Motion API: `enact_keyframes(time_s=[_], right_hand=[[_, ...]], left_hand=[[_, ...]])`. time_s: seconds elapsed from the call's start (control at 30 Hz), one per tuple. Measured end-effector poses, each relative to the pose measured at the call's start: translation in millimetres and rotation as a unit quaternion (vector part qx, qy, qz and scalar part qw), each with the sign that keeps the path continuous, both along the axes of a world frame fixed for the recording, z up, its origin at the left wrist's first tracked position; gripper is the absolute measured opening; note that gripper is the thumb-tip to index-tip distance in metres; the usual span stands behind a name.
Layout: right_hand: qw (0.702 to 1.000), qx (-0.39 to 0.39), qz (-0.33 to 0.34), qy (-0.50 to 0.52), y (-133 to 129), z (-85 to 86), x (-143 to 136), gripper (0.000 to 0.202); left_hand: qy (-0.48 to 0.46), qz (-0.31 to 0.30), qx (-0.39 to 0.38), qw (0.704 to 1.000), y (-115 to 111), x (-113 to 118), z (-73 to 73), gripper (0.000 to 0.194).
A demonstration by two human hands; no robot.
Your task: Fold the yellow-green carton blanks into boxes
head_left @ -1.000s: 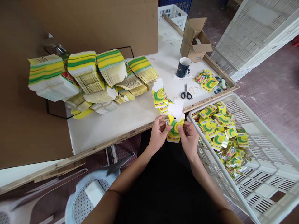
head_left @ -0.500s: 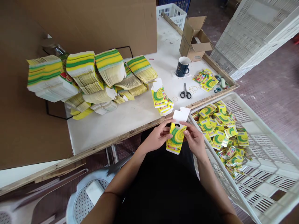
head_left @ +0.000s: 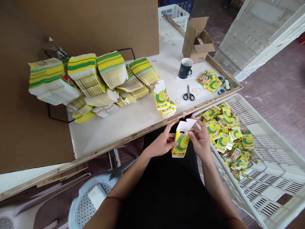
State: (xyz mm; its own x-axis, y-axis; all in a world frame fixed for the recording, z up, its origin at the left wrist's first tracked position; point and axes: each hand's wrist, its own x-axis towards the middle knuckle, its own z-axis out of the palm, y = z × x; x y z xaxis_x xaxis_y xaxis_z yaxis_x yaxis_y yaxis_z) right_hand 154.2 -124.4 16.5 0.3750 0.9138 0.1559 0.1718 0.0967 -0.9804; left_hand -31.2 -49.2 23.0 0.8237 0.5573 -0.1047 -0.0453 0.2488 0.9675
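Between my two hands, in front of the table edge, is a small yellow and green carton [head_left: 181, 144] with its white top flaps raised. My left hand [head_left: 165, 141] grips its left side, thumb on the front and index finger stretched upward. My right hand [head_left: 200, 140] holds the upper right side, thumb on the front and fingers behind the flap. A dark hole shows below the flaps; the inside is mostly hidden. Just beyond, a small pile of flat cartons [head_left: 162, 100] lies on the table.
Bundled stacks of flat cartons [head_left: 111, 68] line the table's left. Scissors [head_left: 188, 93], a dark mug [head_left: 186, 68], an open cardboard box [head_left: 199, 43] and a pile of packs [head_left: 209, 81] are farther right. Beside me, a white crate [head_left: 264, 127] holds many yellow cartons.
The carton has gone from flatter to opened out, its flaps tilting to the right. My right fingers have moved up behind the flap, and my left index finger has lifted.
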Motion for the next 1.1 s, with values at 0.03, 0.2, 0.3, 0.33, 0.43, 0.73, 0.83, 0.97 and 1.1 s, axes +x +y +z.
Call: enact_keyframes(time_s=[0.03,0.2,0.3,0.33,0.43,0.73,0.83,0.97,1.1], right_hand=[[1.0,0.005,0.001,-0.022,-0.1,1.3,0.7,0.035],[0.994,0.019,0.011,-0.106,-3.7,13.1,5.6,0.045],[0.996,-0.03,0.037,-0.077,-4.0,15.3,5.1,0.043],[0.995,-0.051,0.04,-0.075,-3.4,14.4,4.4,0.041],[0.99,-0.096,0.032,-0.094,-0.9,7.8,1.9,0.037],[0.985,-0.087,-0.013,-0.148,2.0,2.4,-5.7,0.031],[0.985,-0.084,-0.009,-0.152,0.9,4.5,-5.9,0.035],[0.986,-0.07,-0.008,-0.148,-0.9,3.9,-1.1,0.03],[0.994,-0.026,-0.018,-0.108,-1.0,4.5,2.5,0.027]], left_hand=[[-0.001,-0.003,0.012,1.0,0.3,0.1,-0.5,0.081],[0.007,0.054,0.072,0.996,0.4,2.1,-2.7,0.052],[0.028,0.083,0.099,0.991,-0.8,3.7,-3.4,0.052],[0.032,0.087,0.103,0.99,-1.2,3.9,-3.7,0.053],[0.033,0.069,0.102,0.992,-1.7,3.4,-5.2,0.056],[0.016,0.062,0.015,0.998,0.1,3.0,-4.7,0.06],[0.006,0.079,-0.019,0.997,-0.8,3.9,-2.9,0.062],[0.003,0.079,-0.028,0.996,-0.9,4.1,0.1,0.063],[-0.004,0.067,-0.014,0.998,1.0,3.8,2.6,0.061]])
